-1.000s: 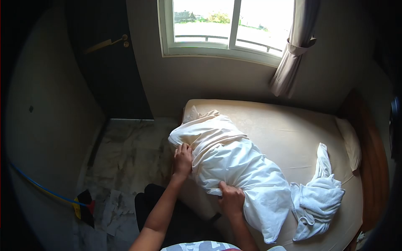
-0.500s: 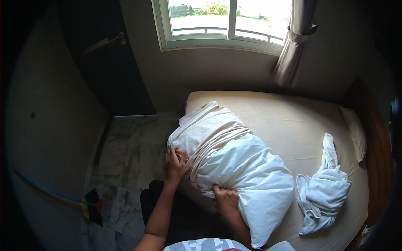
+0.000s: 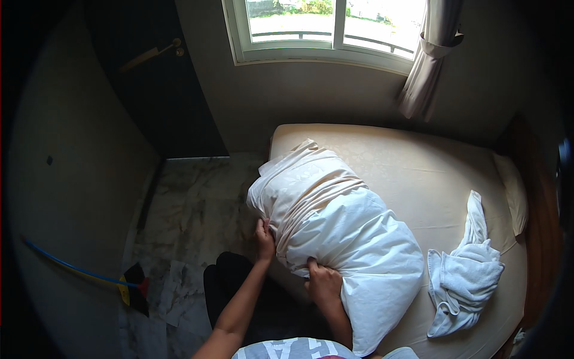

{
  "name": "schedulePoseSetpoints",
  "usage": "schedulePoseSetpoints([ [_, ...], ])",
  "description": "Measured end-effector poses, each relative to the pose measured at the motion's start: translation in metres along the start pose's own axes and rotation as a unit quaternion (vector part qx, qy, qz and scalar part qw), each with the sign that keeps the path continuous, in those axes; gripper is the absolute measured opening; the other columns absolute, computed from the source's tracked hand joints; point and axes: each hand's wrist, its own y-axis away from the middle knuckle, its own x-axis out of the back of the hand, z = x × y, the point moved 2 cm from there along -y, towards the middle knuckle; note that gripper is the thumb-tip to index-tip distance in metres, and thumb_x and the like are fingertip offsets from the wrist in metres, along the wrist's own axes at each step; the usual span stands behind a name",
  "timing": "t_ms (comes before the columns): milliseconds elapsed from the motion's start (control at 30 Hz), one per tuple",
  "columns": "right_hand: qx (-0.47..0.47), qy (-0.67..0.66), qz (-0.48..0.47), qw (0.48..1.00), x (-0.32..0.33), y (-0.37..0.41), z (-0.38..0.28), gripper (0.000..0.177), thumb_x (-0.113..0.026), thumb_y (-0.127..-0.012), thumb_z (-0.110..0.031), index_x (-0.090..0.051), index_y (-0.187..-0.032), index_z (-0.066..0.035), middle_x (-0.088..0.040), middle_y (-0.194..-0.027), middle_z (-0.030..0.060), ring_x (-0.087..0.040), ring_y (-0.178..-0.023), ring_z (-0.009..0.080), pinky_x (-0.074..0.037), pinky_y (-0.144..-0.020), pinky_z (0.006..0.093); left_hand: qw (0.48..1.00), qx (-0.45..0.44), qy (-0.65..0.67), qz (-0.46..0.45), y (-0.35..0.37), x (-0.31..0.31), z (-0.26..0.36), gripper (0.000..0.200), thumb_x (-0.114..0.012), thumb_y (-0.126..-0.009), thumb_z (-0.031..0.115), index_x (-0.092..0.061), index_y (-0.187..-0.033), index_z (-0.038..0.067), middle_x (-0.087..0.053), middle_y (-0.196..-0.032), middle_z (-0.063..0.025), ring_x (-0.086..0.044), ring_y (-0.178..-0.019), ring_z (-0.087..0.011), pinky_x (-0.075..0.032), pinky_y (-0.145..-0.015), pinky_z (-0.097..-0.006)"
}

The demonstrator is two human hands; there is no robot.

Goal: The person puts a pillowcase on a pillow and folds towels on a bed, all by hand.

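Observation:
A plump white pillow (image 3: 373,254) lies slantwise on the near side of the bed. Its far left part is covered by a cream pillowcase (image 3: 308,173), bunched in folds around the pillow's middle. At the pillowcase's near left edge, my left hand (image 3: 265,242) is closed on the fabric, its fingertips partly hidden. My right hand (image 3: 323,283) grips the white pillow by its near side, and creases spread from the fist.
The bed (image 3: 412,164) has a cream fitted sheet and a wooden headboard (image 3: 541,239) at right. A crumpled white towel (image 3: 469,278) lies right of the pillow. A broom (image 3: 134,288) rests on the marbled floor at left. A dark door (image 3: 152,90) stands beyond.
My left hand has gone from loosely spread fingers on the pillowcase to holding its edge, slightly right of before. My right hand keeps its grip. The view has shifted a little.

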Motion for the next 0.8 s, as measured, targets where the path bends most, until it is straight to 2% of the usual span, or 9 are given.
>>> schedulePoseSetpoints([
  [33, -0.005, 0.001, 0.003, 1.000, 0.000, -0.001, -0.001, 0.033, -0.066, -0.057, -0.010, -0.054, -0.088, -0.009, -0.062, -0.066, 0.0100, -0.064, -0.064, 0.0271, -0.050, -0.058, 0.0383, 0.994, -0.091, -0.040, 0.038, 0.011, -0.006, 0.010, 0.029, -0.046, -0.094, 0.021, -0.045, -0.078, -0.002, -0.049, -0.070, -0.0215, -0.049, -0.065, -0.0392, -0.041, -0.062, -0.0389],
  [100, -0.011, 0.009, -0.032, 0.999, -0.008, -0.001, 0.003, 0.033, -0.066, -0.057, -0.010, -0.055, -0.088, -0.009, -0.062, -0.065, 0.0103, -0.064, -0.063, 0.0272, -0.050, -0.057, 0.0384, 0.989, -0.040, -0.067, -0.128, 0.034, 0.006, 0.043, 0.022, -0.048, -0.092, 0.018, -0.047, -0.082, -0.001, -0.052, -0.074, -0.0211, -0.051, -0.072, -0.0428, -0.042, -0.066, -0.0433],
  [200, 0.022, -0.009, -0.023, 0.999, -0.030, 0.011, 0.008, 0.031, -0.065, -0.058, -0.010, -0.055, -0.087, -0.008, -0.062, -0.065, 0.0105, -0.064, -0.062, 0.0274, -0.051, -0.057, 0.0387, 0.964, -0.103, -0.214, -0.120, 0.031, 0.023, 0.048, 0.015, -0.050, -0.089, 0.015, -0.050, -0.085, 0.000, -0.054, -0.077, -0.0183, -0.053, -0.074, -0.0388, -0.042, -0.068, -0.0453],
  [300, 0.030, -0.026, -0.016, 0.999, -0.042, 0.026, 0.004, 0.029, -0.063, -0.059, -0.010, -0.055, -0.087, -0.009, -0.062, -0.066, 0.0107, -0.064, -0.062, 0.0276, -0.050, -0.056, 0.0395, 0.961, -0.185, -0.205, -0.018, 0.005, 0.020, 0.074, 0.013, -0.052, -0.088, 0.016, -0.051, -0.086, 0.004, -0.056, -0.082, -0.0154, -0.055, -0.078, -0.0352, -0.043, -0.068, -0.0440],
  [400, 0.021, -0.017, -0.028, 0.999, -0.043, 0.029, 0.004, 0.027, -0.061, -0.062, -0.009, -0.056, -0.088, -0.009, -0.062, -0.066, 0.0112, -0.064, -0.063, 0.0280, -0.050, -0.057, 0.0401, 0.937, -0.247, -0.239, -0.060, -0.011, -0.008, 0.097, 0.015, -0.053, -0.087, 0.020, -0.051, -0.082, 0.006, -0.059, -0.081, -0.0129, -0.057, -0.080, -0.0330, -0.044, -0.069, -0.0423],
  [500, 0.016, -0.026, -0.039, 0.999, -0.042, 0.030, 0.006, 0.024, -0.060, -0.064, -0.009, -0.056, -0.089, -0.009, -0.063, -0.068, 0.0119, -0.064, -0.064, 0.0290, -0.050, -0.057, 0.0417, 0.920, -0.193, -0.308, -0.150, -0.009, -0.036, 0.086, 0.016, -0.054, -0.085, 0.021, -0.052, -0.083, 0.006, -0.060, -0.080, -0.0121, -0.057, -0.081, -0.0324, -0.044, -0.071, -0.0419],
  [633, -0.006, -0.030, -0.152, 0.988, -0.031, 0.030, 0.005, 0.022, -0.062, -0.072, -0.017, -0.056, -0.091, -0.008, -0.065, -0.071, 0.0118, -0.065, -0.067, 0.0298, -0.050, -0.060, 0.0416, 0.898, -0.263, -0.219, -0.275, 0.029, -0.031, 0.099, 0.011, -0.052, -0.085, 0.016, -0.052, -0.081, 0.005, -0.058, -0.077, -0.0125, -0.057, -0.078, -0.0313, -0.044, -0.069, -0.0433],
  [767, 0.006, -0.174, -0.269, 0.947, 0.049, 0.030, 0.026, 0.034, -0.067, -0.077, -0.036, -0.058, -0.094, -0.008, -0.067, -0.075, 0.0108, -0.065, -0.072, 0.0296, -0.051, -0.064, 0.0385, 0.918, -0.221, -0.187, -0.271, 0.078, 0.005, 0.079, 0.008, -0.053, -0.084, 0.010, -0.052, -0.079, 0.004, -0.055, -0.075, -0.0134, -0.056, -0.075, -0.0326, -0.044, -0.067, -0.0415],
  [800, -0.046, -0.174, -0.188, 0.966, 0.068, 0.019, 0.044, 0.037, -0.067, -0.077, -0.039, -0.059, -0.094, -0.008, -0.067, -0.077, 0.0102, -0.066, -0.073, 0.0291, -0.051, -0.065, 0.0375, 0.928, -0.198, -0.173, -0.264, 0.088, 0.017, 0.070, 0.008, -0.053, -0.083, 0.010, -0.052, -0.079, 0.004, -0.054, -0.075, -0.0137, -0.056, -0.074, -0.0330, -0.044, -0.066, -0.0415],
])
